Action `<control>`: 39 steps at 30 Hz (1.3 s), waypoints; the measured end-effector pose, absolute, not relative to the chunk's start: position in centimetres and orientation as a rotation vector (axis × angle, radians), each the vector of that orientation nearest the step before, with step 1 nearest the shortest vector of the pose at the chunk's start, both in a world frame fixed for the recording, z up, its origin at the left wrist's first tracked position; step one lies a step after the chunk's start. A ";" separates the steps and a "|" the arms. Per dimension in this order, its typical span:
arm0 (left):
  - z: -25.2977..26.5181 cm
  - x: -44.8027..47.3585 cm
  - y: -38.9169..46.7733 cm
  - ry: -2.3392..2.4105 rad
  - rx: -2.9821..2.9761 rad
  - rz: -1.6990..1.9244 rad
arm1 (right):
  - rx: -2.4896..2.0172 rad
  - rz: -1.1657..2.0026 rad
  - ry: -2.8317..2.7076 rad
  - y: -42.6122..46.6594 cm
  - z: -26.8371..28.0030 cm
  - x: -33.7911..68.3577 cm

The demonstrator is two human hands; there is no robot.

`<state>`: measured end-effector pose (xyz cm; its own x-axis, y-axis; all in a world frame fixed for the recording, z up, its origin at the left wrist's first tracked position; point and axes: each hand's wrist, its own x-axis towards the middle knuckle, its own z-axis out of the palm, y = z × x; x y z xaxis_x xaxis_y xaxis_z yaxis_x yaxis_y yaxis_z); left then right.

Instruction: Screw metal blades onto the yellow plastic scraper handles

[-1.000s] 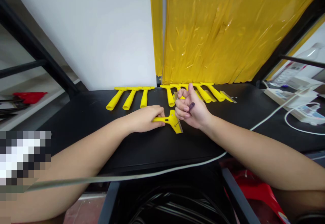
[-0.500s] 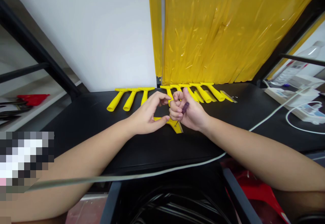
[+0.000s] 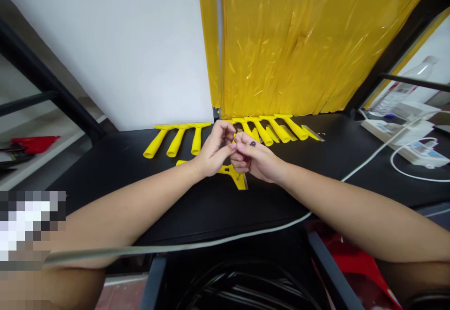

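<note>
My left hand (image 3: 215,153) is curled, its thumb and fingertips meeting those of my right hand; anything pinched there is too small to make out. In my right hand (image 3: 262,160) the fingers are wrapped round a small screwdriver, whose dark purple handle (image 3: 252,144) shows at the top of the palm. Below both hands a yellow scraper (image 3: 240,179) with a metal blade edge and a screw lies on the black table (image 3: 211,207). My left hand and wrist cover part of its handle.
Several yellow scrapers line the back of the table, among them a left one (image 3: 156,143) and a right one (image 3: 295,128). A white cable (image 3: 225,239) crosses the front edge. Power strips (image 3: 404,141) and a plastic bottle (image 3: 401,90) stand at right.
My hands have come together, fingertips touching. My right thumb has closed over the screwdriver, which was lying more openly in the palm. The view has shifted slightly.
</note>
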<state>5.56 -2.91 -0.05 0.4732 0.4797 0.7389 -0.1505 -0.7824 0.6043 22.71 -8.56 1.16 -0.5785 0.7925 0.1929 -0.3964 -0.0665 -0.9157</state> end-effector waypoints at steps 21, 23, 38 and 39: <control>-0.7 6.1 -3.2 0.341 1.536 0.942 | -0.495 1.322 -1.911 -7.4 0.8 24.9; -0.8 5.9 -3.2 0.280 1.569 1.002 | -0.569 1.186 -2.011 -7.4 1.0 25.0; 0.1 6.4 -4.4 0.331 1.582 0.984 | -0.808 0.840 -2.306 -7.7 1.4 25.6; 0.1 6.4 -4.4 0.329 1.569 0.979 | -0.828 0.828 -2.350 -7.7 1.6 25.9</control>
